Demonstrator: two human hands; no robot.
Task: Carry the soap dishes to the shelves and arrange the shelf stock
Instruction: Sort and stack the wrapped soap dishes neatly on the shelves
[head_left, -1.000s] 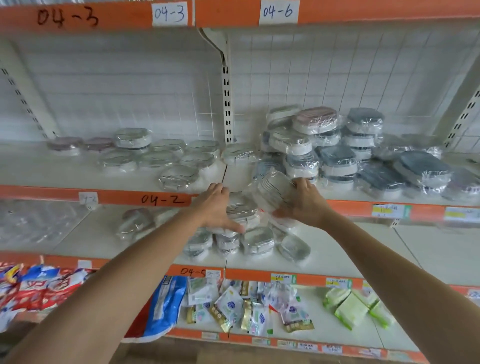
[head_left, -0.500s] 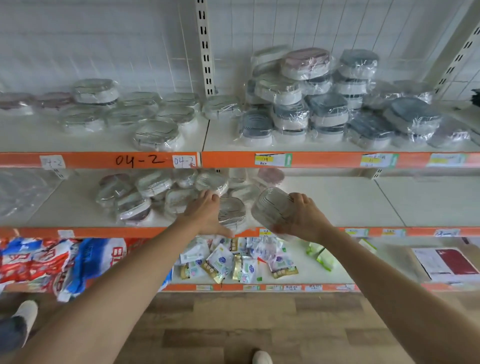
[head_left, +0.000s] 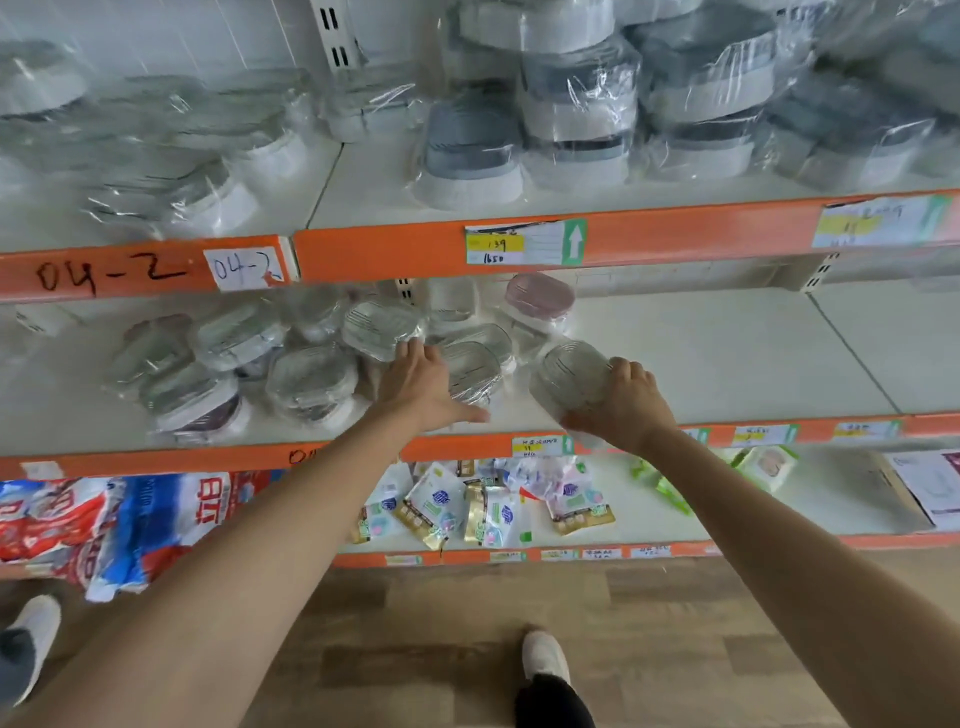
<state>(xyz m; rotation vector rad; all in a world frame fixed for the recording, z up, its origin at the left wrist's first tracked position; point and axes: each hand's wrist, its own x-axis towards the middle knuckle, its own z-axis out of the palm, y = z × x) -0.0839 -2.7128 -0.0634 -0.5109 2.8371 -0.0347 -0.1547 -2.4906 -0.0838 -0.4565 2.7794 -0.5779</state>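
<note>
The right hand (head_left: 626, 410) grips a wrapped soap dish (head_left: 571, 382) at its ten o'clock; the left hand (head_left: 421, 387) lies flat, fingers straight, touching dishes (head_left: 472, 364) on the shelf (head_left: 727, 353).

Soap dishes (head_left: 569, 382) — glossy plastic wrap, seemingly.

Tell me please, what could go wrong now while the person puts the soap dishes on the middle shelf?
1. The right hand holds a wrapped soap dish tilted near the shelf's orange front edge; released there, it may slide off.
2. The left hand lies flat on another dish beside a loose, overlapping pile; a push could topple or scatter it.
</note>
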